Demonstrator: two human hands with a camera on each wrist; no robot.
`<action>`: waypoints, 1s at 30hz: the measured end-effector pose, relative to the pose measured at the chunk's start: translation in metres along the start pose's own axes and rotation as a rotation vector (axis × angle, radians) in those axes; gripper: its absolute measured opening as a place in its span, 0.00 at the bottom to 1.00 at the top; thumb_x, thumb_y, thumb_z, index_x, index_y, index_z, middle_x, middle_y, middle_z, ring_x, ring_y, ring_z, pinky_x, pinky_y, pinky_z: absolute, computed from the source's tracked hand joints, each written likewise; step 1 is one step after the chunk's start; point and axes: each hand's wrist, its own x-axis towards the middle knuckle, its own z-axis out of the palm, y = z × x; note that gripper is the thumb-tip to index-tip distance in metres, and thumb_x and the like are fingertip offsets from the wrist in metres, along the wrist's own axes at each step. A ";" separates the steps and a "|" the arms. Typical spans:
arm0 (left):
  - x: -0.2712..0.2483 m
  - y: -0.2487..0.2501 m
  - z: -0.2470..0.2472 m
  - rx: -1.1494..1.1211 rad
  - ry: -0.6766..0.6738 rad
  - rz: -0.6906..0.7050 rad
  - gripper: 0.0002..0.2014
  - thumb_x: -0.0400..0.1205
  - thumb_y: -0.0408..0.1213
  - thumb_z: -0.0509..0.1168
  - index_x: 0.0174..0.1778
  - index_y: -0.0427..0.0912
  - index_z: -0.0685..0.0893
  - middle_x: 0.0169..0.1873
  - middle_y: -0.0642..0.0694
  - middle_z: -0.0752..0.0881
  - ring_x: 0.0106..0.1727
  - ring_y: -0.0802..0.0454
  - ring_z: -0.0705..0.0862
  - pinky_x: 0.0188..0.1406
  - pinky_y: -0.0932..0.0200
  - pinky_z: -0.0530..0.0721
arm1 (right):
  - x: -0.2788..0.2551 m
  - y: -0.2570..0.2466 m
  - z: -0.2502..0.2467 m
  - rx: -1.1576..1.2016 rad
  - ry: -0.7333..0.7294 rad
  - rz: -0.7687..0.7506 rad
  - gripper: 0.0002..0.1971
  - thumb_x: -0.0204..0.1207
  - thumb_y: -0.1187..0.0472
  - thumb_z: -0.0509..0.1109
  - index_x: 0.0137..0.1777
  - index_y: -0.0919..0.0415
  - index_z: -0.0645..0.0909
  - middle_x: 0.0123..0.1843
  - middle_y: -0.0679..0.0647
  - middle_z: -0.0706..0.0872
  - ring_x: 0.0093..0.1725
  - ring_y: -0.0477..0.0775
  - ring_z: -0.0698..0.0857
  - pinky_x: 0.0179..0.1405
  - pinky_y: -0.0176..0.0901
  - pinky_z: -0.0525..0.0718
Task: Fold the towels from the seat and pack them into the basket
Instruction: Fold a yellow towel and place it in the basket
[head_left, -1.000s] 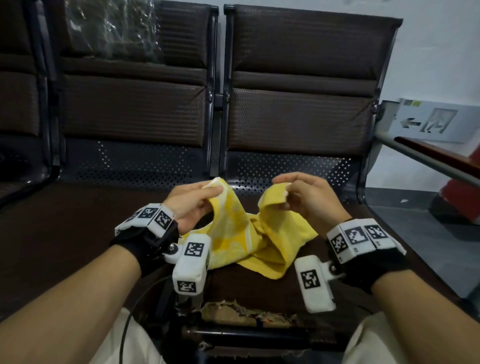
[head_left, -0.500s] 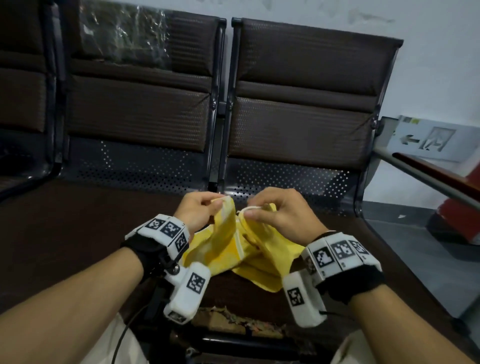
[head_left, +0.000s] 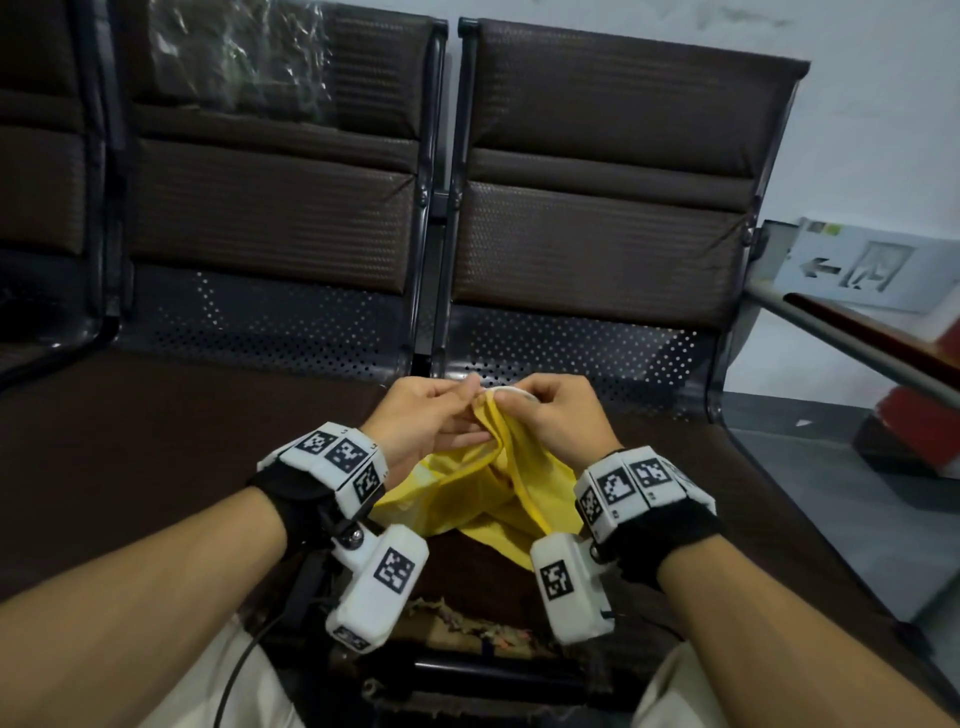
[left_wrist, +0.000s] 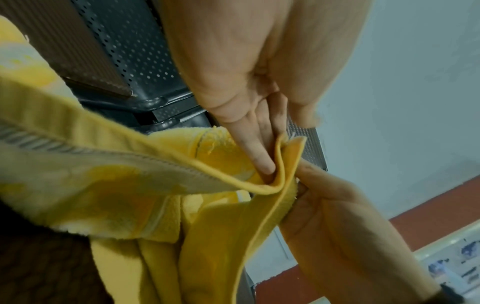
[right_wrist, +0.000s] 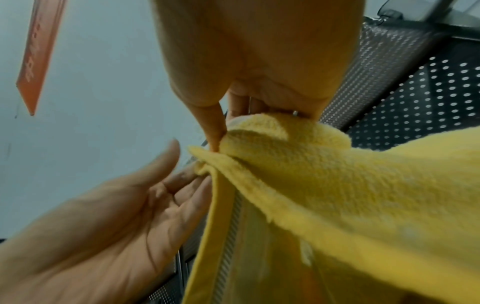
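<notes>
Head view: both hands meet over the front of a brown bench seat (head_left: 156, 467), holding up one yellow towel (head_left: 483, 499). Left hand (head_left: 426, 421) sits on the left side of the bunched top edge, fingers curled in and pinching the cloth; right hand (head_left: 550, 421) is just beside it on the right, fingers also bent round the same edge, the 2 hands touching or nearly so at the fingertips. The rest of the towel hangs down btwn the wrists and its lower part lies crumpled on the seat, near the seat's worn front edge. In the left wrist view the towel's hem (left_wrist: 270, 185) is folded over itself, w/ a finger (left_wrist: 259, 152) of the left hand pressed into the crease and the right hand's thumb side gripping the doubled edge from below. In the right wrist view the right hand's thumb (right_wrist: 210, 127) and fingers pinch a bunched corner of the towel (right_wrist: 337, 185), while the left hand (right_wrist: 109, 226) shows its palm w/ fingers fairly straight, tips against the hem; how tightly it grips can't be told from there. Behind are 2 padded seat backs (head_left: 597, 208), clear plastic wrap (head_left: 234, 52) on the left one, and a pale sign w/ an arrow (head_left: 852, 270) on the wall to the right. No basket shows in any view.
</notes>
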 end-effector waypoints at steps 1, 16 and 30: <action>-0.001 0.000 0.000 0.009 -0.027 0.012 0.16 0.80 0.40 0.66 0.55 0.30 0.85 0.46 0.35 0.90 0.44 0.48 0.90 0.44 0.60 0.89 | 0.000 0.001 -0.001 -0.011 0.003 -0.004 0.05 0.73 0.57 0.75 0.36 0.53 0.88 0.38 0.53 0.89 0.45 0.52 0.86 0.53 0.56 0.84; 0.003 0.018 -0.017 0.161 0.223 0.211 0.09 0.83 0.29 0.59 0.42 0.42 0.83 0.34 0.43 0.83 0.38 0.50 0.83 0.38 0.53 0.85 | -0.010 -0.001 -0.029 -0.479 -0.146 -0.182 0.24 0.70 0.38 0.72 0.25 0.56 0.74 0.24 0.48 0.76 0.27 0.43 0.75 0.28 0.38 0.69; -0.029 0.046 -0.059 0.329 0.459 0.236 0.11 0.80 0.36 0.55 0.35 0.47 0.80 0.32 0.49 0.78 0.42 0.49 0.77 0.45 0.55 0.74 | -0.054 -0.006 -0.055 -1.140 -0.577 0.120 0.32 0.66 0.21 0.52 0.48 0.46 0.79 0.49 0.49 0.83 0.52 0.56 0.82 0.51 0.48 0.74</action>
